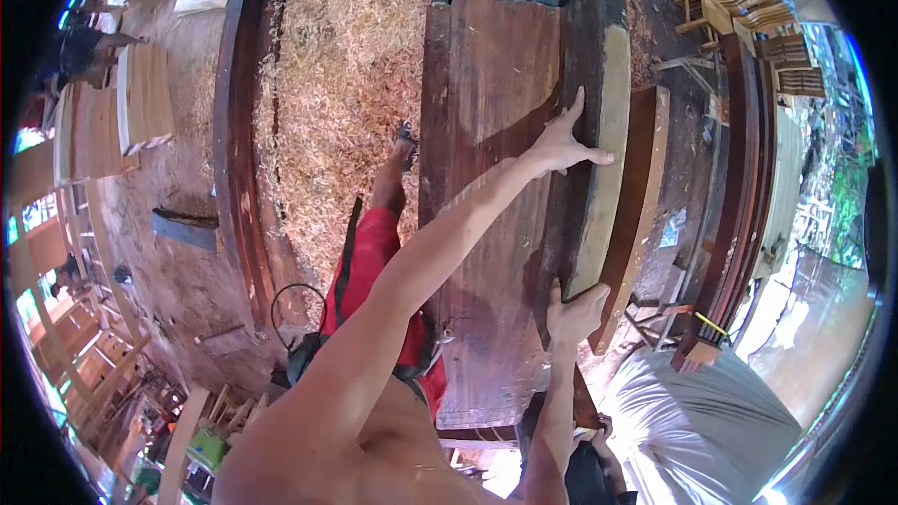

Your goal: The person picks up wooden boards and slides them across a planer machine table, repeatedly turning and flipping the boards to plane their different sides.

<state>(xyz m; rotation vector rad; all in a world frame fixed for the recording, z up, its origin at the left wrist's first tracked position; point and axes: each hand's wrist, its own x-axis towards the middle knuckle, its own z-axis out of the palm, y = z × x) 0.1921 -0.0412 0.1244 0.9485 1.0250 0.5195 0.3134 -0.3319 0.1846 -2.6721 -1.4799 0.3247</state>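
Observation:
A thick wooden beam (610, 103), dark on one face and pale along the other, lies lengthwise on a broad reddish-brown wooden surface (505, 65). My left hand (559, 145) rests across its edge, the thumb stretched over the pale face and a finger pointing up along the dark one. Nearer to me, my right hand (575, 316) is closed around the beam's near end, with the thumb on the dark side; some fingers are hidden. Just right of the beam runs a brown board (638, 196), apart from my left hand.
Wood shavings (346, 56) cover the ground left of the worktop, beside a long dark timber (238, 131). Stacked beams (739, 178) and a grey sheet (711, 402) are on the right. Another person's hand (599, 432) is at the bottom. Pale planks (145, 98) stand far left.

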